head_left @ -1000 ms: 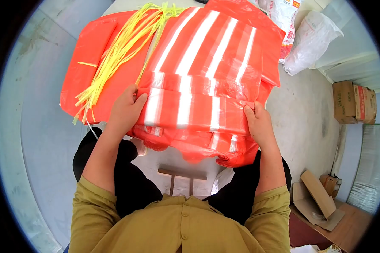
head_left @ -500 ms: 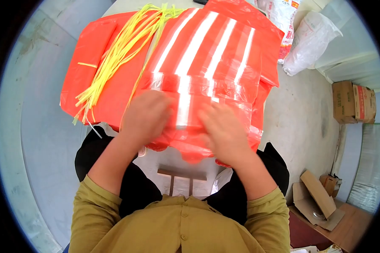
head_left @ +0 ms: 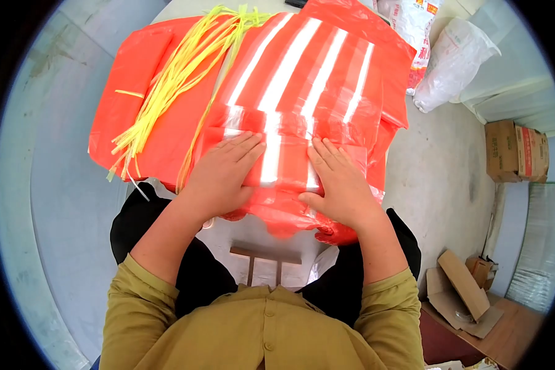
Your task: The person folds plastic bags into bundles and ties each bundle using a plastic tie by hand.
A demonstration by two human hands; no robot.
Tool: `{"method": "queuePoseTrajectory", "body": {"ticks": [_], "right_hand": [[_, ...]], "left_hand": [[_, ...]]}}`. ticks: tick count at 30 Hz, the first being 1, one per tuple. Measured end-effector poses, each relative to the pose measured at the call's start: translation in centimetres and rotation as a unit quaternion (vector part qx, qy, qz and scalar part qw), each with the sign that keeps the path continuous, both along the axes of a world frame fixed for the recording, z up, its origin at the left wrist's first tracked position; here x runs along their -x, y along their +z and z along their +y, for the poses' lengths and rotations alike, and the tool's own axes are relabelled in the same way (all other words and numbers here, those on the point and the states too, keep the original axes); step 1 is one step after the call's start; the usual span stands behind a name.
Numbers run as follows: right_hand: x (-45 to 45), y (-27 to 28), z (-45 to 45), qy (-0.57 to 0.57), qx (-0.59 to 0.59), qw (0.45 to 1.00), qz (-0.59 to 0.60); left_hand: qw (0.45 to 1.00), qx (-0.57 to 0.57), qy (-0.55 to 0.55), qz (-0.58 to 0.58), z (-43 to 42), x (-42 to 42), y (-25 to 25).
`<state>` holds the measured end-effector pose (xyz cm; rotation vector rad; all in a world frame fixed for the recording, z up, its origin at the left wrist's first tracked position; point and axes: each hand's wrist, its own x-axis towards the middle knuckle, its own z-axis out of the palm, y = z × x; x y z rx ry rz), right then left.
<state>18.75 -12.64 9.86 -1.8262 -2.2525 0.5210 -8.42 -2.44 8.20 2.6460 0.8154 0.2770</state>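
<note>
Red plastic sheets with white stripes (head_left: 290,68) lie in a layered stack across the table in front of me. My left hand (head_left: 225,172) rests flat on the near part of the stack, fingers stretched out. To its right my right hand (head_left: 339,182) also lies flat on the striped plastic, with its thumb spread. Neither hand grips anything. A bundle of yellow strips (head_left: 172,83) lies on the plain red plastic (head_left: 120,111) left of the stripes.
White plastic sacks (head_left: 456,61) stand on the floor at the upper right. A cardboard box (head_left: 505,151) sits by the right wall. Flattened cardboard (head_left: 462,287) lies on a brown wooden surface (head_left: 512,327) at the lower right. A T-shaped frame (head_left: 265,256) shows between my knees.
Both hands have let go of the plastic's edge, moved inward and now lie flat on it. The near right part of the plastic has shifted inward.
</note>
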Motion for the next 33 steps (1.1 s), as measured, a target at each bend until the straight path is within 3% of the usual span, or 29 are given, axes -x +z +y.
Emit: {"method": "queuePoseTrajectory", "body": {"ticks": [9, 27, 30, 33], "right_hand": [[-1.6, 0.2, -0.2, 0.006, -0.012, 1.000, 0.001], [-2.7, 0.8, -0.1, 0.036, -0.038, 0.998, -0.029], [-3.2, 3.6, 0.3, -0.026, 0.071, 0.996, 0.037], [-3.0, 7.8, 1.4, -0.108, 0.170, 0.979, 0.032]], "left_hand": [[0.998, -0.021, 0.050, 0.032, 0.4, 1.3, 1.2], [0.999, -0.009, 0.042, 0.021, 1.5, 2.4, 2.6], [0.993, 0.106, 0.057, 0.009, 2.0, 3.1, 4.1], [0.934, 0.313, 0.173, 0.003, 2.6, 3.0, 6.5]]}}
